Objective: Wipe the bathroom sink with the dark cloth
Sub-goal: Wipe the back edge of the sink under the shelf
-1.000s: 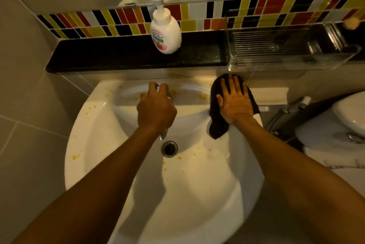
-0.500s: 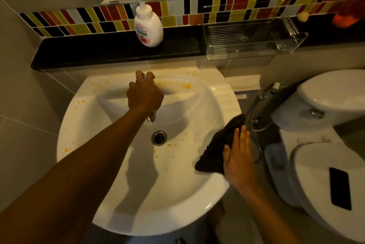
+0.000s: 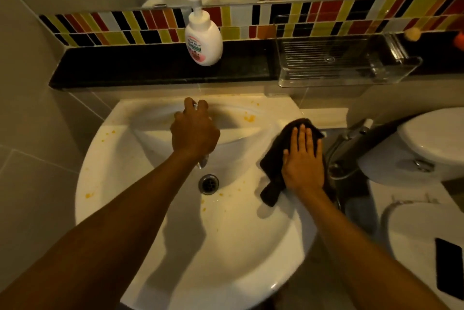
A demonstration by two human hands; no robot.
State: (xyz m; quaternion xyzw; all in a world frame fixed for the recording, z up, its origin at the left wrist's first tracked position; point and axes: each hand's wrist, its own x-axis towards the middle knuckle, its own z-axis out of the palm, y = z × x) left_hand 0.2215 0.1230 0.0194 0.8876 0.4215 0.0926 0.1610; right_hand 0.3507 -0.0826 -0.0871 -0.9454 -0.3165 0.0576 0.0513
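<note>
A white round sink (image 3: 120,171) fills the middle of the view, speckled with orange stains on its rim and around the drain (image 3: 208,184). My left hand (image 3: 194,134) is wrapped over the tap (image 3: 203,162), of which only the spout tip shows. My right hand (image 3: 303,159) lies flat, fingers together, pressing the dark cloth (image 3: 273,176) onto the sink's right rim. The cloth bunches out to the left of and beyond my palm.
A white soap pump bottle (image 3: 204,41) stands on the black ledge (image 3: 150,66) behind the sink. A clear plastic tray (image 3: 346,63) sits further right. A toilet (image 3: 431,144) and a spray hose (image 3: 351,139) are to the right; a dark phone (image 3: 449,268) lies on the toilet lid.
My right hand slid the cloth from the back right rim down to the front right rim, then back up the right rim. My left hand stayed on the tap.
</note>
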